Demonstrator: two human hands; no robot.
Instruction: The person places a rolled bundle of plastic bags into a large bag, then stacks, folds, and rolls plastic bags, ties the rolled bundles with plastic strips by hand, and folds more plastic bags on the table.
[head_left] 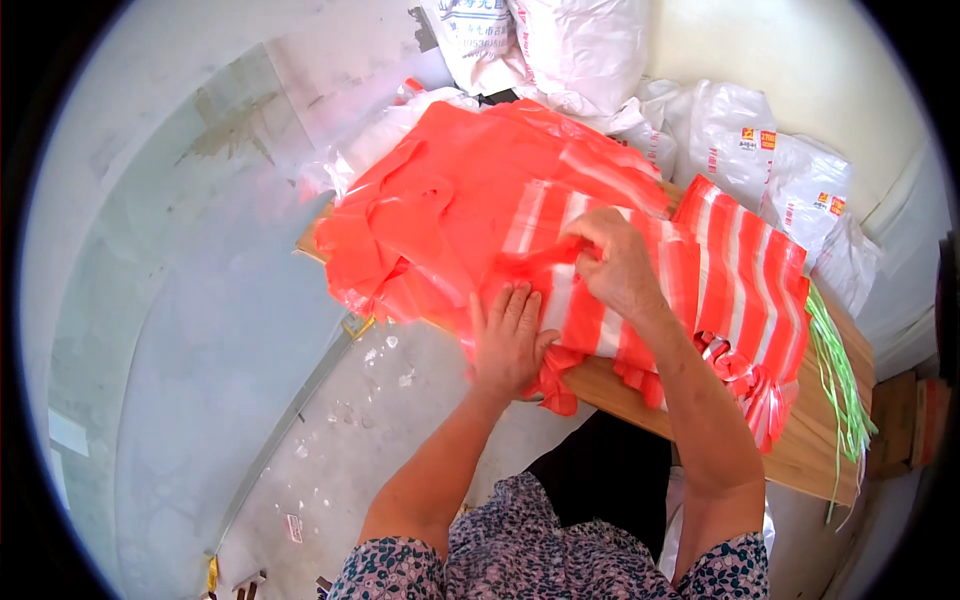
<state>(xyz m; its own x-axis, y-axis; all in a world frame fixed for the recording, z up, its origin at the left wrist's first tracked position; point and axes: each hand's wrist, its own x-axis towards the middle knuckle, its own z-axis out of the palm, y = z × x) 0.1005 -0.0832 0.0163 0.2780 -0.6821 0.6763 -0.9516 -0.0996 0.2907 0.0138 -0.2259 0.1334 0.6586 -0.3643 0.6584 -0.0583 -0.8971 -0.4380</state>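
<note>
A broad heap of thin red plastic bags (450,170) covers much of a wooden tabletop (810,455). Flat on the near edge of the heap lies my left hand (508,338), its fingers stretched out on the red plastic. My right hand (617,265) is closed in a pinch just to the right, gripping a raised fold of a red plastic bag (545,262). Under and beside it are red-and-white striped plastic bags (590,325). Another striped stack (745,270) lies farther right, its gathered ends hanging toward the table's near edge.
Green plastic strips (840,375) hang over the table's right end. Stuffed white sacks (580,50) stand behind the table, with more white sacks (725,140) at the back right. Brown cardboard boxes (893,420) sit at the far right. White scraps (405,380) dot the floor.
</note>
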